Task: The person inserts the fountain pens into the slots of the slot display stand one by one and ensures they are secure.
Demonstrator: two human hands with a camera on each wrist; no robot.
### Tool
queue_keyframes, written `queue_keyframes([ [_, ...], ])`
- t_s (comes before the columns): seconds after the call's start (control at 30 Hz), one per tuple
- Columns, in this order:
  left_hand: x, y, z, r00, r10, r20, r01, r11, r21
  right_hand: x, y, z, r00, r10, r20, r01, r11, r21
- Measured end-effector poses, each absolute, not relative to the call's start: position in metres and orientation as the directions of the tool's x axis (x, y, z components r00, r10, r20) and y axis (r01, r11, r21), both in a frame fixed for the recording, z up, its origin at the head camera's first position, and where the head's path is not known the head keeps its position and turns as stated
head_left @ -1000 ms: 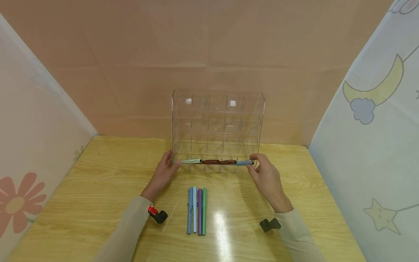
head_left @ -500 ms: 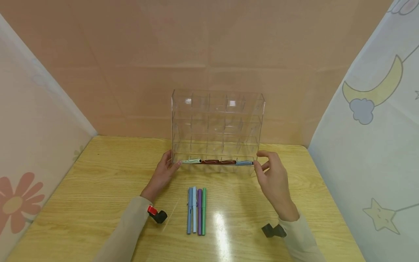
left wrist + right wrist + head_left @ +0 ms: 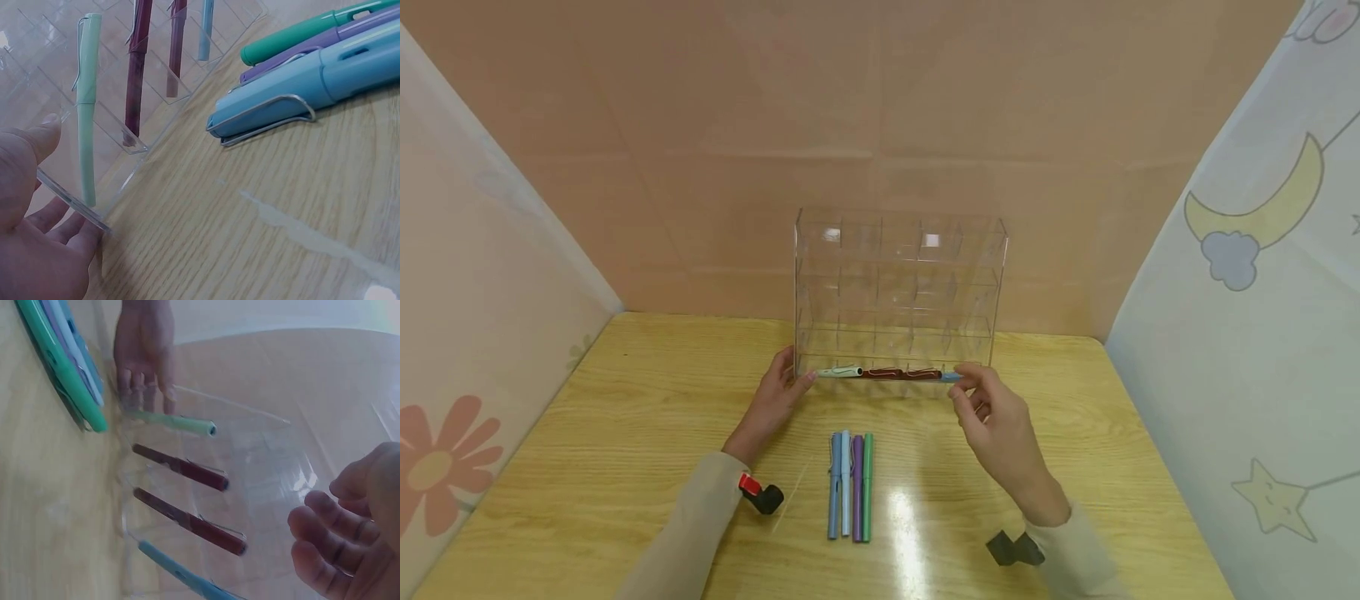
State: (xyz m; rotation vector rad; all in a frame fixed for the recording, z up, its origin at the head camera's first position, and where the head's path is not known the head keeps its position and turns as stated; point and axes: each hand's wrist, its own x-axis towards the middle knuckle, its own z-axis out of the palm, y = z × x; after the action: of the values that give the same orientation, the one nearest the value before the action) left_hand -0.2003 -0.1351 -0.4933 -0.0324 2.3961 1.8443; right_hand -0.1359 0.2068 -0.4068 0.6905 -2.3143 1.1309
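A clear acrylic pen rack (image 3: 797, 283) with tiers of compartments stands upright at the back of the table. My left hand (image 3: 772, 398) grips its lower left side, thumb in front and fingers behind the clear panel. Along the lowest tier lean a mint green pen (image 3: 87, 106), a dark red pen (image 3: 181, 465), a second dark red pen (image 3: 190, 520) and a blue pen (image 3: 181, 572). My right hand (image 3: 1006, 433), fingers loosely bent and holding nothing, is in front of the rack's lower right corner. In the head view it hides part of the blue pen.
In front of the rack, a darker blue pen (image 3: 834, 487), a light blue pen (image 3: 846, 483), a purple pen (image 3: 858, 487) and a green pen (image 3: 868, 487) lie side by side on the wooden table (image 3: 647, 433). An orange-brown backdrop (image 3: 700, 125) rises behind.
My right hand has left the rack's lower right corner, drawn back to the right, then moved left in front of the blue pen. The left hand keeps its hold on the rack.
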Motion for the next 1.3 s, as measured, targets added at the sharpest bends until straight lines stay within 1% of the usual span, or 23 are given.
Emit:
queue_keyframes([
  [0.13, -0.200, -0.135, -0.493, -0.994, 0.051, -0.100, -0.084, 0.257, 0.963, -0.132, 0.195, -0.417, -0.769, -0.313, 0.558, -0.627, 0.544, -0.558],
  [0.2, -0.200, -0.134, -0.493, -0.994, 0.057, -0.092, -0.075, 0.255, 0.964, -0.131, 0.190, -0.423, -0.775, -0.344, 0.530, -0.625, 0.537, -0.566],
  [0.33, -0.200, -0.135, -0.494, -0.995, 0.068, -0.078, -0.059, 0.235, 0.970, -0.129, 0.181, -0.432, -0.795, -0.365, 0.485, -0.606, 0.525, -0.598],
  [0.43, -0.200, -0.135, -0.495, -0.995, 0.064, -0.079, -0.063, 0.221, 0.973, -0.127, 0.175, -0.437, -0.817, -0.373, 0.439, -0.576, 0.546, -0.608],
  [0.5, -0.200, -0.135, -0.495, -0.995, 0.063, -0.079, -0.064, 0.219, 0.974, -0.127, 0.172, -0.440, -0.835, -0.385, 0.392, -0.550, 0.574, -0.607],
  [0.6, -0.200, -0.135, -0.495, -0.995, 0.065, -0.075, -0.059, 0.220, 0.974, -0.128, 0.167, -0.443, -0.868, -0.413, 0.276, -0.490, 0.621, -0.612],
  [0.7, -0.201, -0.135, -0.495, -0.995, 0.069, -0.071, -0.054, 0.217, 0.975, -0.131, 0.161, -0.448, -0.881, -0.445, 0.162, -0.446, 0.664, -0.601],
  [0.9, -0.201, -0.135, -0.495, -0.995, 0.069, -0.066, -0.050, 0.210, 0.976, -0.137, 0.151, -0.462, -0.879, -0.475, 0.042, -0.405, 0.697, -0.592],
  [1.07, -0.200, -0.134, -0.494, -0.996, 0.065, -0.067, -0.051, 0.215, 0.975, -0.138, 0.146, -0.472, -0.850, -0.522, -0.063, -0.377, 0.688, -0.620],
  [1.3, -0.199, -0.133, -0.492, -0.995, 0.063, -0.072, -0.056, 0.226, 0.972, -0.137, 0.141, -0.475, -0.839, -0.531, -0.120, -0.348, 0.692, -0.632],
])
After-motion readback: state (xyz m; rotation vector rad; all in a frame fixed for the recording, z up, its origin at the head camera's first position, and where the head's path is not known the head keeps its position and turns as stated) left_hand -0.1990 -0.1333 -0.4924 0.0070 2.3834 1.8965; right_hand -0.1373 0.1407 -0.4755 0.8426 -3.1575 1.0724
